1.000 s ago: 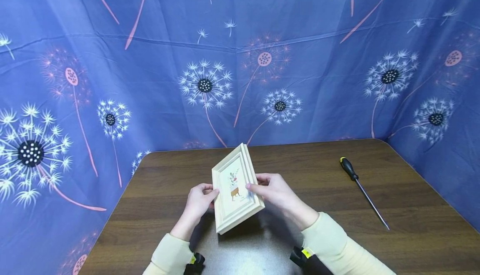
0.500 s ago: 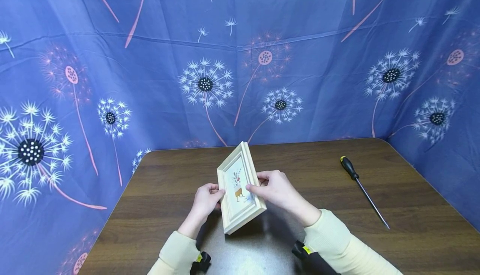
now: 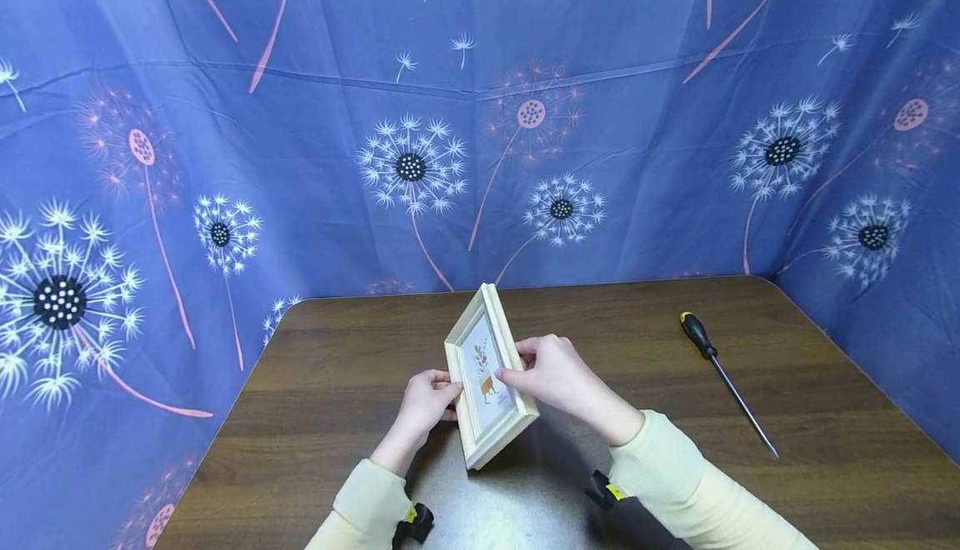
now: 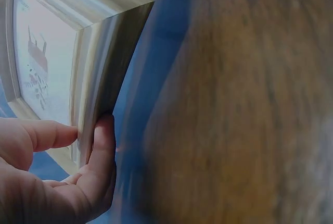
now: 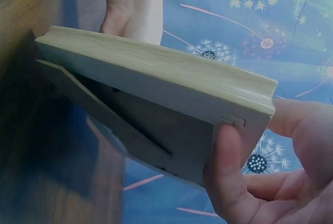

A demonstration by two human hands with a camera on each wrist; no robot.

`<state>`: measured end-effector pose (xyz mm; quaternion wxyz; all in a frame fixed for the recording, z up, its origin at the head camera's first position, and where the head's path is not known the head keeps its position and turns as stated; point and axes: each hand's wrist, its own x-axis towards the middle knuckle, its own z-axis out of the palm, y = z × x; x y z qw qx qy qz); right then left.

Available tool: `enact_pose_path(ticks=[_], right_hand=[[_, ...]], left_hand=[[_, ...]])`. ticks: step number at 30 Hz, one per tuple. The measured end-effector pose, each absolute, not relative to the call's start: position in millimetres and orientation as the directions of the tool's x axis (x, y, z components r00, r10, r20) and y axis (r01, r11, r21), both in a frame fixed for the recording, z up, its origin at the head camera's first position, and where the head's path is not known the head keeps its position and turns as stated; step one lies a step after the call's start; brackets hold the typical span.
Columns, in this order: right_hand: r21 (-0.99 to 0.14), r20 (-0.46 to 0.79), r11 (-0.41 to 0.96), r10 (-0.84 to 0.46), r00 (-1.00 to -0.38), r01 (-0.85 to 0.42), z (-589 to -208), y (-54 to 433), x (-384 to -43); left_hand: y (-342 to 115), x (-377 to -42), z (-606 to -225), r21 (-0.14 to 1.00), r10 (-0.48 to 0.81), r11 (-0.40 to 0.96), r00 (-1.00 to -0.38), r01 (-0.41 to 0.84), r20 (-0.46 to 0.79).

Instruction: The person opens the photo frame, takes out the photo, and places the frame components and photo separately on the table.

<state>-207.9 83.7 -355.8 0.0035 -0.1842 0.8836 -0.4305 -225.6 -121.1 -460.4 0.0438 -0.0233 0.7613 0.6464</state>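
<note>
A cream picture frame (image 3: pixel 489 442) with a small plant-and-animal-like print (image 3: pixel 486 367) stands tilted between both hands over the table. My left hand (image 3: pixel 426 407) pinches its left edge, thumb on the front and fingers behind, as the left wrist view shows. On the opposite edge, my right hand (image 3: pixel 558 373) grips with the thumb at the front and fingers on the back. In the right wrist view the frame's dark back (image 5: pixel 156 114) shows, with a stand leg (image 5: pixel 99 104) swung out from it. Whether the frame's lower edge touches the table is hard to tell.
A screwdriver (image 3: pixel 723 379) with a black and yellow handle lies on the brown wood-grain table (image 3: pixel 337 350), to the right of the hands. Behind the table hangs a blue cloth (image 3: pixel 322 200) with dandelion prints.
The picture frame has turned, its face angling further to the right side, and its left edge has shifted right. My left hand has moved right with it; the right hand has barely moved.
</note>
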Motion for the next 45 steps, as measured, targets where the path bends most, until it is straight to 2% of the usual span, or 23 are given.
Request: enact_pose_path(ticks=[8,19,30,40,45], right_hand=[[-0.733,0.153,0.597,-0.324,-0.934,-0.327,-354,84,-208],[-0.648,0.249,0.635,-0.345,-0.905,-0.42,-354,83,-205],[-0.601,0.329,0.672,-0.286,-0.9,-0.434,-352,80,-201],[-0.544,0.379,0.718,-0.251,-0.891,-0.434,-352,80,-196],[-0.532,0.397,0.723,-0.246,-0.884,-0.44,-351,82,-195]], left_hand=[[-114,-228,-462,0.986,0.083,0.125,-0.989,-0.114,-0.125],[-106,-230,-465,0.983,0.132,0.119,-0.979,-0.138,-0.153],[-99,-235,-460,0.98,0.175,0.138,-0.97,-0.146,-0.169],[-94,-236,-450,0.972,0.204,0.195,-0.965,-0.128,-0.167],[-96,-236,-440,0.95,0.189,0.295,-0.968,-0.103,-0.164]])
